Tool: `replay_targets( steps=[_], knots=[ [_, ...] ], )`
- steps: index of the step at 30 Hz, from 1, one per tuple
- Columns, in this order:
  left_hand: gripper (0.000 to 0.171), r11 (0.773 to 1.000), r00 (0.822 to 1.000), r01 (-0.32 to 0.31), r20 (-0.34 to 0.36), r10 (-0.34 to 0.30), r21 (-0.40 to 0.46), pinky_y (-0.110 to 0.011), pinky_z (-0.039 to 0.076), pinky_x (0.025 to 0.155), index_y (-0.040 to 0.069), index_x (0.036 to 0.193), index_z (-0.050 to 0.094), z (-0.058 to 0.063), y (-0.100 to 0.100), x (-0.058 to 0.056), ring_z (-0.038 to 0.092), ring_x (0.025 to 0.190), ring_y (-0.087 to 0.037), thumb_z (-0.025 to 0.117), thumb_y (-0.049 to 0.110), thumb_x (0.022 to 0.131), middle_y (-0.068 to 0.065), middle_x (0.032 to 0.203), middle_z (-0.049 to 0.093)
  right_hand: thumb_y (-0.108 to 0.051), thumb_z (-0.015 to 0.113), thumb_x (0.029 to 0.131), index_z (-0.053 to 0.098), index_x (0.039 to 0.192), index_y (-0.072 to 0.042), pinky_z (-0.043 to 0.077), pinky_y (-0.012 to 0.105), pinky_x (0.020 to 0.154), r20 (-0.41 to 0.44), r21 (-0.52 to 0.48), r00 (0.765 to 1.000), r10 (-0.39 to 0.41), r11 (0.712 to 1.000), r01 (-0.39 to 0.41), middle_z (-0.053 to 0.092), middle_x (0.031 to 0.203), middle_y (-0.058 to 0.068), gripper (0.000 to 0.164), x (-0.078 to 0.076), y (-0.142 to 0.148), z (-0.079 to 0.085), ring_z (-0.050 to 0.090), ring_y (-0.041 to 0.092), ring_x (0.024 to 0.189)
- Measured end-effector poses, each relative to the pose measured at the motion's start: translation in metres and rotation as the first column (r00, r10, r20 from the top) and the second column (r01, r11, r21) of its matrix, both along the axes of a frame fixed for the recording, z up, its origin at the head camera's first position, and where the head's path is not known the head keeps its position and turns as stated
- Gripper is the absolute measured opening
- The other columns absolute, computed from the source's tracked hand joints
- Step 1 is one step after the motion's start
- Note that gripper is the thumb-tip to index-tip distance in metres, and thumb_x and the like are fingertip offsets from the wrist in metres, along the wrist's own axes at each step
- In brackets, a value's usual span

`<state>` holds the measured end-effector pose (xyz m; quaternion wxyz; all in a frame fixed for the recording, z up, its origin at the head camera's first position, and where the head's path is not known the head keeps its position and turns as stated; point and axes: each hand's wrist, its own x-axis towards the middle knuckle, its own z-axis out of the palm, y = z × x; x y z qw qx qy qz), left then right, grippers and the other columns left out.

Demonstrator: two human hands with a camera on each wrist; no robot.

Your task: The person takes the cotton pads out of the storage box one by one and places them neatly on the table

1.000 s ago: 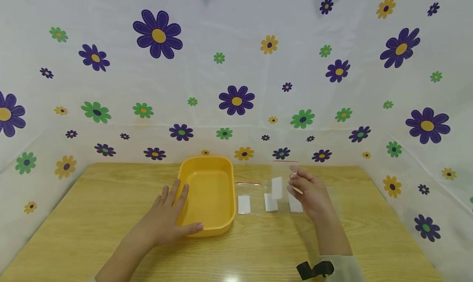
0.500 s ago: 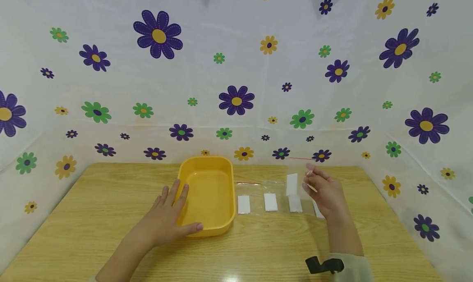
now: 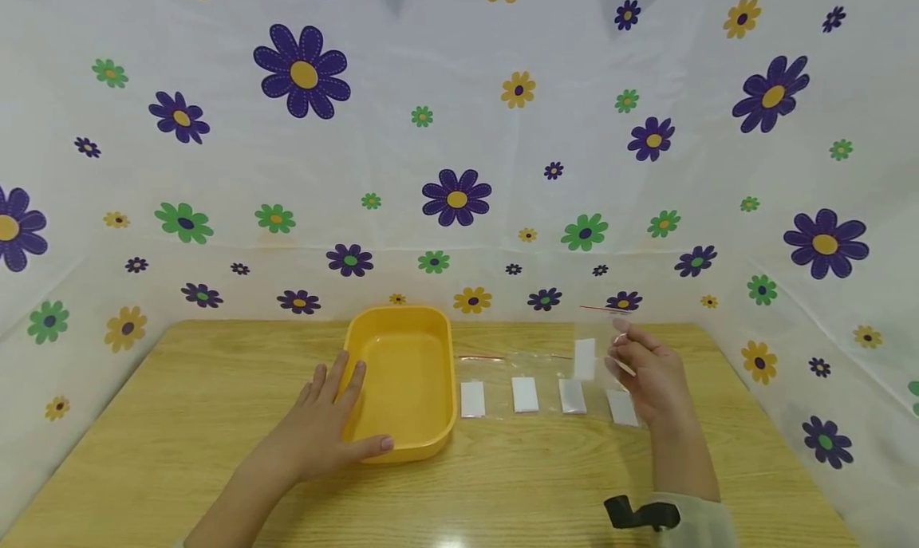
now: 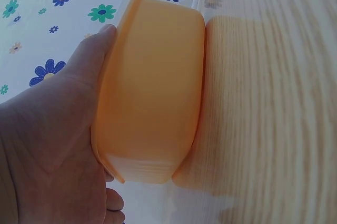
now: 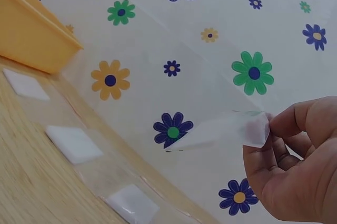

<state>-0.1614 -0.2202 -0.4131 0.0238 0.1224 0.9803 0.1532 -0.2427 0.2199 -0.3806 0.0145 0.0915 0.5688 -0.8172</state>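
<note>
My left hand (image 3: 316, 424) rests with spread, fairly straight fingers on the left and near rim of a yellow plastic tub (image 3: 402, 372). In the left wrist view the tub's outer wall (image 4: 155, 76) stands beside that hand (image 4: 58, 134). Between thumb and fingertips, my right hand (image 3: 649, 376) pinches the edge of a clear zip bag (image 3: 585, 359) with a red seal line and a white rectangle in it. The bag hangs above the table, and in the right wrist view the held bag (image 5: 221, 132) is seen nearly edge-on, against the cloth.
Several similar clear bags with white pieces lie in a row right of the tub, including one beside it (image 3: 472, 399), a middle one (image 3: 525, 394) and one near my right hand (image 3: 622, 408). A flowered cloth (image 3: 388, 157) hangs behind the wooden table (image 3: 502, 484).
My right hand has moved to the right, carrying the pinched bag. The rightmost bag on the table shows more now. My left hand stays on the tub.
</note>
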Motion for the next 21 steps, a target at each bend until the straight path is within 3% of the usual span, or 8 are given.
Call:
replay_targets(
  steps=[10, 15, 21],
  knots=[
    [0.116, 1.000, 1.000, 0.007, -0.024, -0.008, -0.012, -0.069, 0.017, 0.115, 0.005, 0.160, 0.016, -0.003, 0.000, 0.000, 0.009, 0.145, -0.059, 0.049, 0.084, 0.081, -0.026, 0.165, 0.001, 0.000, 0.054, 0.098, 0.074, 0.106, -0.022, 0.057, 0.020, 0.077, 0.076, 0.040, 0.991, -0.106, 0.994, 0.103, 0.061, 0.091, -0.004, 0.031, -0.002, 0.020, -0.003, 0.060, 0.008, 0.081],
    [0.117, 1.000, 1.000, 0.008, -0.021, -0.008, -0.014, -0.069, 0.017, 0.115, 0.005, 0.160, 0.016, -0.003, 0.000, 0.000, 0.009, 0.145, -0.059, 0.049, 0.084, 0.081, -0.026, 0.165, 0.001, -0.004, 0.053, 0.099, 0.071, 0.120, -0.020, 0.057, 0.020, 0.079, 0.116, 0.082, 0.981, -0.156, 0.986, 0.147, 0.059, 0.097, -0.005, 0.032, -0.002, 0.030, -0.004, 0.059, 0.009, 0.086],
    [0.117, 1.000, 1.000, 0.003, -0.012, -0.003, -0.007, -0.069, 0.015, 0.116, 0.005, 0.160, 0.015, -0.006, -0.001, -0.002, 0.007, 0.146, -0.058, 0.048, 0.085, 0.081, -0.024, 0.166, -0.002, -0.010, 0.052, 0.101, 0.058, 0.141, -0.018, 0.057, 0.019, 0.080, 0.152, 0.203, 0.963, -0.224, 0.960, 0.191, 0.052, 0.112, -0.003, 0.041, -0.002, 0.040, -0.006, 0.054, 0.012, 0.096]
  ],
)
